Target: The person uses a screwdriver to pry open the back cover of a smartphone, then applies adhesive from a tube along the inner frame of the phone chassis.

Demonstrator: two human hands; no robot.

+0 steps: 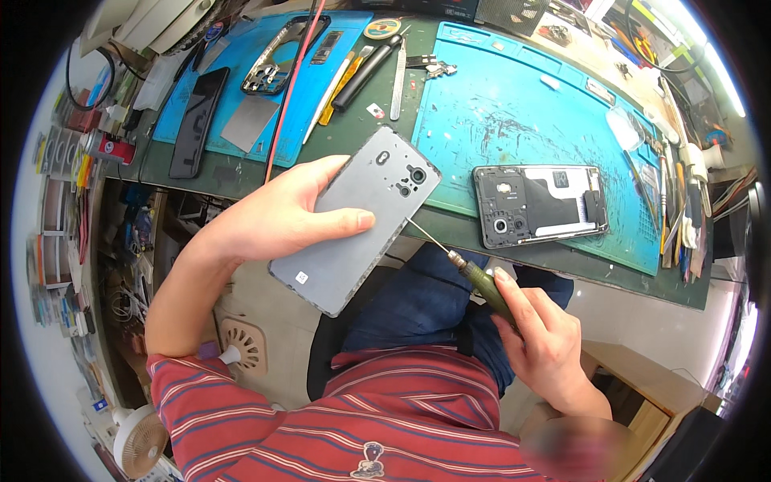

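Observation:
My left hand [309,213] grips a grey phone back cover [345,249] by its left side, thumb lying flat across it. The cover is tilted, with camera openings at its upper end and ragged dark residue along its edges. My right hand [542,329] is closed round the green handle of a thin-shafted hand tool [478,281]. Its slim metal tip meets the right edge of the cover, below the camera openings. Just right of the cover, an opened phone [542,205] lies on the blue mat with its inner parts showing.
A large blue work mat [498,104] covers the right of the green bench. At the left are a black phone [199,120], a bare phone frame [285,56] and a grey plate [250,124]. Tweezers [398,80] and a black pen-like tool [365,76] lie between the mats. A red cable [293,88] crosses there.

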